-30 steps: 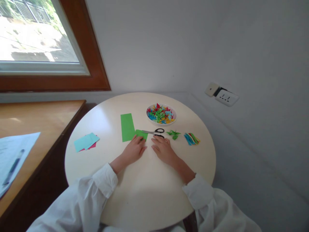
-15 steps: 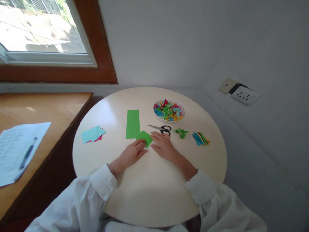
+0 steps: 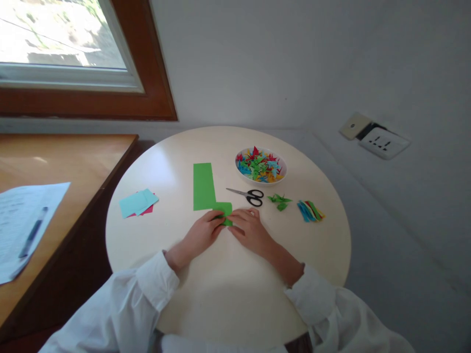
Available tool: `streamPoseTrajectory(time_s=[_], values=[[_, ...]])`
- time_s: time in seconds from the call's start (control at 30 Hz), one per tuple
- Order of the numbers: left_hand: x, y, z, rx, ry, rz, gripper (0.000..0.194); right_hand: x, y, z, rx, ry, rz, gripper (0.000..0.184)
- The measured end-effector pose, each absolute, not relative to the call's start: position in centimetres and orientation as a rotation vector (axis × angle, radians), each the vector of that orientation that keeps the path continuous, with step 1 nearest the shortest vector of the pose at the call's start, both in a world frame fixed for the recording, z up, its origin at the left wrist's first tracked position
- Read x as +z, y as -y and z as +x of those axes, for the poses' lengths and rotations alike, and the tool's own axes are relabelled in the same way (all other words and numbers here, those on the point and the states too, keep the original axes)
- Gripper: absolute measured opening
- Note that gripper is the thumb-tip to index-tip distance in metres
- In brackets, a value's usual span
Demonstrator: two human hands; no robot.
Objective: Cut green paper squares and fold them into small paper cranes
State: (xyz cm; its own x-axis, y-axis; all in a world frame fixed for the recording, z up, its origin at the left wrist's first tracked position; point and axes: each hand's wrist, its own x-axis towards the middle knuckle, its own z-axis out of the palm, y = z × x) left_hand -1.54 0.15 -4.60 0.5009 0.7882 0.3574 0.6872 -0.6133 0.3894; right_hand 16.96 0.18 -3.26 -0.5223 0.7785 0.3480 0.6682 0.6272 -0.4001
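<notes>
A small piece of green paper (image 3: 223,208) lies between my hands, its lower part covered by my fingers. My left hand (image 3: 206,229) grips its lower left edge between thumb and fingers. From the right, my right hand (image 3: 250,230) closes its fingertips on the paper's right edge. Just behind, a longer green paper strip (image 3: 204,186) lies flat, its near right corner meeting the small piece. Black-handled scissors (image 3: 253,197) rest beyond my right hand, blades pointing left. Folded green paper cranes (image 3: 280,202) sit to the right of the scissors.
A white bowl (image 3: 260,182) full of coloured paper cranes stands at the back of the round table (image 3: 228,294). Light blue and red paper sheets (image 3: 139,202) lie left, folded colourful strips (image 3: 311,211) right. A side desk (image 3: 91,152) holds written sheets (image 3: 22,220) and a pen (image 3: 34,232).
The small green paper has turned so its edges run straighter. My right hand has moved in from beside it and taken hold of its right edge. The view has shifted slightly.
</notes>
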Motion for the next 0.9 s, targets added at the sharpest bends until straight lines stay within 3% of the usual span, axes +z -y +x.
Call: streamPoseTrajectory(time_s=[0.13,0.5,0.7,0.9], values=[[-4.1,-0.2,-1.7,0.752,-1.154,2.484,0.018,-4.0,-1.2,17.7,0.361,2.366,-1.099,0.031],[-3.2,-0.5,-1.8,0.794,-1.062,2.380,0.024,-3.9,-1.2,17.4,0.271,2.263,-1.089,0.019],[-3.7,-0.1,-2.0,0.894,-1.225,2.570,0.018,-3.8,-1.0,17.3,0.264,2.268,-1.110,0.017],[-3.2,0.2,-2.0,0.848,-1.399,2.614,0.016,-3.6,-0.6,17.6,0.262,2.309,-1.119,0.028]])
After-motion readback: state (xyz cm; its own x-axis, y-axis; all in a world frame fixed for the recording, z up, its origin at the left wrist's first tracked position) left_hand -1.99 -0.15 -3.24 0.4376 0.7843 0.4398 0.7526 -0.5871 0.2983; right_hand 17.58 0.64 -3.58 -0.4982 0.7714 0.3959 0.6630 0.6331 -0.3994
